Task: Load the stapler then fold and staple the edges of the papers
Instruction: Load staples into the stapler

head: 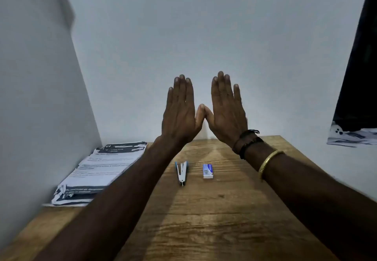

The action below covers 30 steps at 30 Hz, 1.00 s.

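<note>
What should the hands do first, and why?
Probably lower the left hand to pick up the stapler. Both hands, the right hand too, are raised, open and empty, the stapler lies untouched on the table beside the staple box, and loading comes first.

We find little that reads: the top sheet of the papers (pixel 106 167) carries "04" in its dark header band, its other printed lines blurred; the label on the small staple box (pixel 208 171) is too small to make out
</note>
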### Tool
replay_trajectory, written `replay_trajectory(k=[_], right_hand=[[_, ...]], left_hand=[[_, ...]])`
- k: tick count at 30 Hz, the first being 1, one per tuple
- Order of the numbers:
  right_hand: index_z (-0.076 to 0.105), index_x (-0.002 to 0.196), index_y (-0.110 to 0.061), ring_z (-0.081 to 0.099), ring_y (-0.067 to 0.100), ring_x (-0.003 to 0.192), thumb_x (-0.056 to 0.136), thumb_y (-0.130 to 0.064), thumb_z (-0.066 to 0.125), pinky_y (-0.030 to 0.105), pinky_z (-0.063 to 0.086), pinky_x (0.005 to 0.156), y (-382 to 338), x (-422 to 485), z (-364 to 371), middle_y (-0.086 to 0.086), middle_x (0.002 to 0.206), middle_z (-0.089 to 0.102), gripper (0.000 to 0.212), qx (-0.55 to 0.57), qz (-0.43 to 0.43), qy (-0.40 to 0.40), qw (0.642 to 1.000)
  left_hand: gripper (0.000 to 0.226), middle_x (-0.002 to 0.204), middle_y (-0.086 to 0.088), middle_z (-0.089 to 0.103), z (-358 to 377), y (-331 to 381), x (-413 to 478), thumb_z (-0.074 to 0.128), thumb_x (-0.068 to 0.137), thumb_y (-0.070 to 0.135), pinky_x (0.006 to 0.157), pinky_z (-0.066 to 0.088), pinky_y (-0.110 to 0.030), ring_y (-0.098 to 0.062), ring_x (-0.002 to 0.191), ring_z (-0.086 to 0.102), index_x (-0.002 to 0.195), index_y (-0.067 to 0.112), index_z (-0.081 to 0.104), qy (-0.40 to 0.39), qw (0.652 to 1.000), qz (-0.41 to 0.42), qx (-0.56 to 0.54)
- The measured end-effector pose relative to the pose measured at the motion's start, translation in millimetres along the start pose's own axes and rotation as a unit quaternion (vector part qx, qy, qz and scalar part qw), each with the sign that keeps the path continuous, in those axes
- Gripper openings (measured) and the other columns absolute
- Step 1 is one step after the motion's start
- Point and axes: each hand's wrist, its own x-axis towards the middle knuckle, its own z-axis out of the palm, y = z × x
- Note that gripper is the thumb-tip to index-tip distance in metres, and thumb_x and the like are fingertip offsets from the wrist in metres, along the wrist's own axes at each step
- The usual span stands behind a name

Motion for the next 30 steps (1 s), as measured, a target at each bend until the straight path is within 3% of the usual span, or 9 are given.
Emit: replay_trajectory(k=[3,6,8,11,14,17,21,25,30], right_hand=[[0.033,0.157,-0.009,0.027,0.03,0.153,0.104,-0.042,0.04,0.048,0.022,0.124,-9,-10,2,0.014,0.164,0.032,0.062,0.078,0.046,-0.033,0.995],[0.063,0.133,-0.016,0.056,0.029,0.13,0.102,-0.04,0.05,0.045,0.039,0.107,-21,-27,12,0.007,0.137,0.064,0.041,0.131,0.073,-0.099,0.984],[0.069,0.122,-0.021,0.06,0.026,0.121,0.099,-0.041,0.054,0.044,0.039,0.104,-29,-39,18,0.002,0.125,0.069,0.034,0.137,0.066,-0.181,0.972],[0.07,0.121,-0.026,0.059,0.023,0.124,0.093,-0.05,0.056,0.046,0.037,0.107,-41,-55,32,-0.002,0.128,0.068,0.039,0.123,0.048,-0.296,0.946],[0.069,0.122,-0.028,0.055,0.025,0.126,0.089,-0.059,0.054,0.051,0.034,0.108,-49,-68,46,0.0,0.131,0.066,0.048,0.109,0.052,-0.359,0.926],[0.072,0.111,-0.029,0.056,0.029,0.119,0.089,-0.061,0.051,0.052,0.034,0.104,-49,-74,56,0.002,0.12,0.067,0.044,0.118,0.07,-0.386,0.912],[0.071,0.104,-0.029,0.053,0.025,0.119,0.09,-0.063,0.055,0.054,0.027,0.11,-44,-78,63,-0.001,0.118,0.066,0.04,0.161,0.103,-0.377,0.906],[0.067,0.098,-0.026,0.059,0.016,0.111,0.088,-0.054,0.066,0.05,0.02,0.113,-36,-80,70,-0.009,0.105,0.07,0.029,0.238,0.138,-0.345,0.898],[0.066,0.1,-0.031,0.064,0.006,0.087,0.088,-0.049,0.07,0.05,0.032,0.108,-33,-79,72,-0.013,0.092,0.076,0.022,0.303,0.159,-0.303,0.889]], left_hand=[[0.062,0.158,-0.011,0.044,-3,-1,-10,0.034,0.103,0.047,0.119,0.031,-0.042,-0.028,0.149,0.037,0.153,0.011,0.04,-0.041,0.997,-0.062,-0.03],[0.038,0.109,-0.002,0.076,-8,0,-28,0.043,0.097,0.045,0.085,0.054,-0.037,-0.029,0.107,0.068,0.108,0.023,0.072,-0.086,0.985,-0.135,-0.062],[0.029,0.097,-0.003,0.077,-8,-2,-39,0.05,0.092,0.034,0.079,0.056,-0.037,-0.031,0.096,0.069,0.096,0.02,0.075,-0.146,0.973,-0.169,-0.066],[0.025,0.101,-0.008,0.076,0,-13,-59,0.059,0.084,0.023,0.075,0.051,-0.031,-0.031,0.1,0.07,0.1,0.017,0.077,-0.247,0.94,-0.228,-0.053],[0.028,0.108,-0.014,0.072,10,-26,-77,0.063,0.083,0.028,0.075,0.046,-0.031,-0.033,0.104,0.066,0.099,0.006,0.07,-0.314,0.911,-0.268,-0.014],[0.03,0.107,-0.019,0.07,21,-39,-86,0.058,0.087,0.037,0.072,0.043,-0.033,-0.036,0.102,0.066,0.089,0.007,0.062,-0.353,0.886,-0.3,-0.011],[0.029,0.106,-0.015,0.073,28,-43,-86,0.061,0.089,0.033,0.073,0.045,-0.03,-0.031,0.102,0.067,0.098,0.007,0.071,-0.355,0.877,-0.314,-0.077],[0.02,0.104,-0.01,0.074,37,-49,-91,0.063,0.093,0.029,0.084,0.05,-0.036,-0.027,0.1,0.067,0.103,0.012,0.067,-0.296,0.882,-0.322,-0.177],[0.024,0.092,-0.025,0.073,38,-49,-97,0.06,0.095,0.008,0.073,0.051,-0.04,-0.025,0.078,0.062,0.118,0.011,0.06,-0.227,0.866,-0.304,-0.327]])
